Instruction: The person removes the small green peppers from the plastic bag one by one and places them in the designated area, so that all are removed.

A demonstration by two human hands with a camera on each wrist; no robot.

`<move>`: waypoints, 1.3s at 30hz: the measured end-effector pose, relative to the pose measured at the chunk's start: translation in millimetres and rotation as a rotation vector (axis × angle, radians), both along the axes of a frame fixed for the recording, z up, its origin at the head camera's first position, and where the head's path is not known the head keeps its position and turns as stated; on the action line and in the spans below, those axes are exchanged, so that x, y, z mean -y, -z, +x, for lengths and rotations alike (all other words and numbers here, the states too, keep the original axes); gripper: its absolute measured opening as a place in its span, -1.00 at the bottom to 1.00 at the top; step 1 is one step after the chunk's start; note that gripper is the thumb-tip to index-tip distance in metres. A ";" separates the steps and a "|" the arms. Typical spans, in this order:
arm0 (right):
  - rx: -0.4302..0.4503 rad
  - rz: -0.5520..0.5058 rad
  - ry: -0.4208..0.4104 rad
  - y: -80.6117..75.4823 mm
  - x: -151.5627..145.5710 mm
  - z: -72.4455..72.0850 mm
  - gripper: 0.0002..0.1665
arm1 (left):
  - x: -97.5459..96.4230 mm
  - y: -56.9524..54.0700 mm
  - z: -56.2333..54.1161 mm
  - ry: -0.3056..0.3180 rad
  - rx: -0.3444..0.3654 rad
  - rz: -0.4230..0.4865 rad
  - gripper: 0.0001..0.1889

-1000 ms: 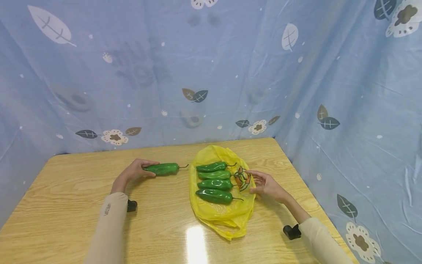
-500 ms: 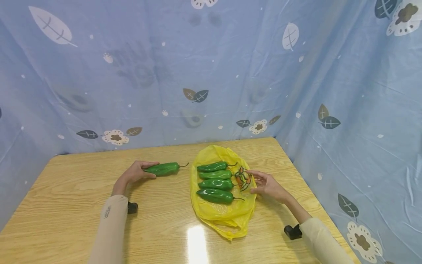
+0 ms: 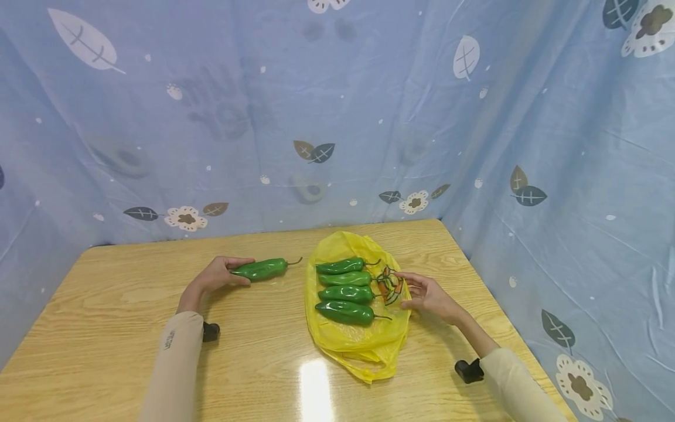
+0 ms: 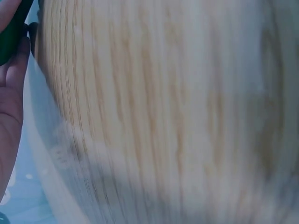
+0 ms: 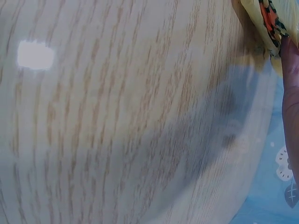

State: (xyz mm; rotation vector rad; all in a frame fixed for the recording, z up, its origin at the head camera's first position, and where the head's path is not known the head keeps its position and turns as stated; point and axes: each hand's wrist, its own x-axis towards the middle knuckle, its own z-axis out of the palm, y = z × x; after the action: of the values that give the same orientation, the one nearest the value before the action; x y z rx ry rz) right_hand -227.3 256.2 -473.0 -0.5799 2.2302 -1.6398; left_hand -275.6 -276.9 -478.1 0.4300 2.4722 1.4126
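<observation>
My left hand [image 3: 218,273] holds a long green chili pepper [image 3: 263,269] by its tip end, over the left part of the table, with its stem pointing right. In the left wrist view only a strip of that hand [image 4: 10,100] and dark green pepper [image 4: 10,39] shows at the left edge. A yellow plastic bag [image 3: 350,343] lies flattened right of centre. On it several large green peppers [image 3: 345,313] are stacked in a row, stems to the right. Beside their stems is a cluster of small orange and green pieces [image 3: 389,286]. My right hand [image 3: 431,300] grips the bag's right edge there, thumb below, fingers above.
The wooden table [image 3: 253,363] reaches back to a blue patterned curtain [image 3: 337,105], which also hangs along the right side. A bright light reflection falls on the table front. Black wrist mounts [image 3: 467,371] sit by both sleeves.
The held green pepper has tilted slightly, its stem end rising a little. The right hand, the bag and the row of peppers have stayed in place.
</observation>
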 end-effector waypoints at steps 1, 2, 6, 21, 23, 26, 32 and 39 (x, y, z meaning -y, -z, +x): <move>0.004 -0.002 -0.001 -0.4 0.2 0.2 -0.15 | 0.0 -0.4 0.2 0.000 0.002 0.001 -0.35; 0.007 -0.005 -0.001 -0.6 0.3 0.3 -0.15 | 0.0 -0.7 0.4 0.000 0.003 0.001 -0.35; 0.005 -0.006 -0.002 -0.9 0.6 0.4 -0.15 | -0.2 -2.6 1.6 0.004 0.020 0.018 -0.34; -0.025 -0.004 0.000 1.8 -0.7 -0.6 -0.15 | 8.9 -11.8 10.0 -0.146 -0.016 0.143 -0.52; -0.020 -0.006 -0.005 1.3 -0.2 -0.4 -0.15 | 10.5 -11.4 11.9 -0.149 -0.034 0.162 -0.54; -0.010 -0.006 -0.010 -0.1 -0.2 0.5 -0.15 | 11.4 -11.3 15.2 -0.139 -0.052 0.214 -0.54; 0.003 0.003 0.000 -2.1 -1.8 2.1 -0.16 | 8.3 -13.6 22.3 -0.106 -0.068 0.282 -0.49; 0.012 -0.029 -0.023 -1.7 0.5 0.4 -0.16 | -2.7 -18.6 31.5 -0.070 -0.050 0.300 -0.48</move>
State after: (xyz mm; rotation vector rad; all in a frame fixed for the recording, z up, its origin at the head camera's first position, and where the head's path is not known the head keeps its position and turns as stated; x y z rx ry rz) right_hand -226.9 255.7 -471.3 -0.5991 2.1869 -1.6627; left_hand -244.1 -274.2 -459.5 0.4470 2.3381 1.8324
